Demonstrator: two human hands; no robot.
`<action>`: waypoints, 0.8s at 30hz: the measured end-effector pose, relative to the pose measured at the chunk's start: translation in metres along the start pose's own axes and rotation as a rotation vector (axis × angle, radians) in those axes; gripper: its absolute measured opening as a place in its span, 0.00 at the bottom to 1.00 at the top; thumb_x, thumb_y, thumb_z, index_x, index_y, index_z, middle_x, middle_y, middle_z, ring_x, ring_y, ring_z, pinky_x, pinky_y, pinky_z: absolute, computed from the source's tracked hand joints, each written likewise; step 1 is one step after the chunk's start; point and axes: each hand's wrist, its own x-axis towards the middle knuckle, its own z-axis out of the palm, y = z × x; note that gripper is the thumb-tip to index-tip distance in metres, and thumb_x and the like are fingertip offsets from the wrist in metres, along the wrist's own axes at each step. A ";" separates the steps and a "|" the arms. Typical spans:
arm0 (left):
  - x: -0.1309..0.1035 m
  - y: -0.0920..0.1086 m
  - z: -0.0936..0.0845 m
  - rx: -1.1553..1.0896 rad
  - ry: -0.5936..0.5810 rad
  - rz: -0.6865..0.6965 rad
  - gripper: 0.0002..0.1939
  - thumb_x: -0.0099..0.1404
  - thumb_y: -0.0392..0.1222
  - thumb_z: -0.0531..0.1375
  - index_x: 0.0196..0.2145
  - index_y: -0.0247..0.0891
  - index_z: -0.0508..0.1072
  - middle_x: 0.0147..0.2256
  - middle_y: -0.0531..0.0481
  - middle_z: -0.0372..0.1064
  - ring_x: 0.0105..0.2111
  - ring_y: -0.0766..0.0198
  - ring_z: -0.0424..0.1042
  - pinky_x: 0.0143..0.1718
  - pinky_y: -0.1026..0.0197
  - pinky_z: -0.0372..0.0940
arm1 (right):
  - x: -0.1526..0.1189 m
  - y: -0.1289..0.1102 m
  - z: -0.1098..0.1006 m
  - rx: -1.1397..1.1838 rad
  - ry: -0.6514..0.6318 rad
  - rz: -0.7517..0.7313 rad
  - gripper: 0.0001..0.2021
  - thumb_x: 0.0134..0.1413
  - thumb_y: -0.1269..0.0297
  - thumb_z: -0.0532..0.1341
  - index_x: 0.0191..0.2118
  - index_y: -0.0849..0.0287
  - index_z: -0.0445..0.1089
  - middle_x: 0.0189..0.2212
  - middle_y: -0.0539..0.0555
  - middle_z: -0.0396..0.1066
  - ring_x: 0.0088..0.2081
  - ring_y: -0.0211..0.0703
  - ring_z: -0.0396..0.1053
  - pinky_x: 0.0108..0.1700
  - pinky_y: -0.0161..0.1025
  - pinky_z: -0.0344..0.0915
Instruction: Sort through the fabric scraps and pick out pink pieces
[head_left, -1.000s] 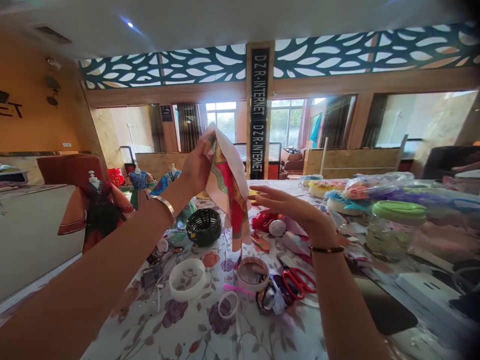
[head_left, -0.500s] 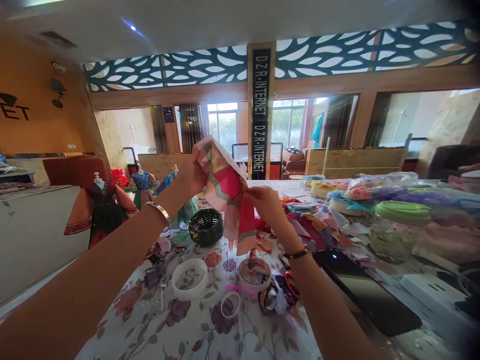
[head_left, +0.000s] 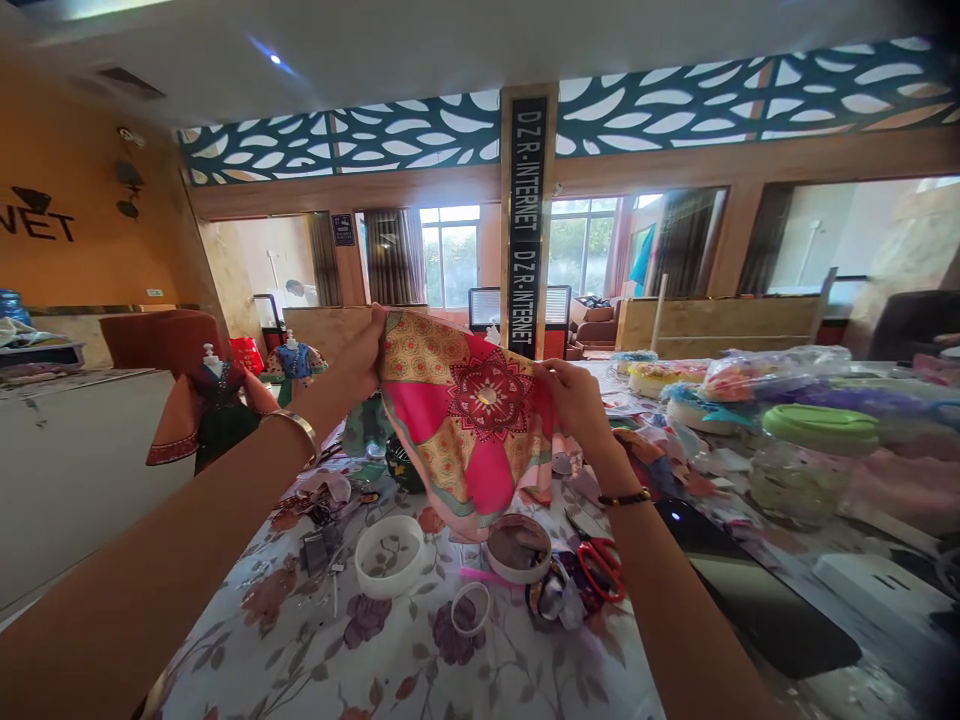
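A piece of patterned fabric (head_left: 427,410) in pink, gold and peach, with a dark red flower medallion, hangs spread out between my two hands above the table. My left hand (head_left: 369,350) pinches its upper left corner. At the upper right edge, my right hand (head_left: 576,392) grips the cloth between thumb and fingers. Behind the fabric a dark woven basket (head_left: 401,465) is partly hidden. Below it stand a white ring-shaped dish (head_left: 389,557), a round tub (head_left: 519,548) and a small white ring (head_left: 470,610).
Red-handled scissors (head_left: 602,570) lie right of the tub. A black phone (head_left: 757,590), a green-lidded jar (head_left: 799,465) and a white power strip (head_left: 885,590) are at the right. Dressed doll figures (head_left: 212,410) stand at the back left. A floral cloth (head_left: 300,650) covers the table.
The fabric has gone from folded and slanting to spread wide, its medallion now facing me. My hands have moved apart, the left lower and leftward, the right to the right.
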 end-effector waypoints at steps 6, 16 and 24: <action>-0.004 0.006 -0.002 0.123 0.062 -0.023 0.18 0.69 0.53 0.53 0.33 0.36 0.74 0.24 0.51 0.74 0.32 0.63 0.75 0.40 0.57 0.71 | -0.001 0.008 -0.002 -0.065 0.033 -0.028 0.15 0.57 0.56 0.53 0.29 0.59 0.72 0.20 0.53 0.71 0.24 0.42 0.64 0.28 0.36 0.52; -0.008 0.008 -0.004 0.156 0.031 -0.078 0.18 0.69 0.52 0.53 0.36 0.36 0.74 0.27 0.47 0.77 0.39 0.59 0.76 0.46 0.55 0.70 | -0.002 0.033 0.003 -0.072 -0.025 -0.072 0.18 0.58 0.49 0.52 0.25 0.56 0.65 0.15 0.47 0.63 0.21 0.37 0.55 0.27 0.35 0.51; -0.006 0.006 -0.007 0.106 -0.010 -0.055 0.16 0.70 0.48 0.52 0.36 0.35 0.74 0.25 0.47 0.76 0.37 0.58 0.76 0.46 0.50 0.70 | -0.010 0.056 -0.001 -0.047 -0.385 -0.043 0.27 0.35 0.40 0.65 0.13 0.57 0.53 0.12 0.42 0.47 0.19 0.32 0.47 0.22 0.34 0.44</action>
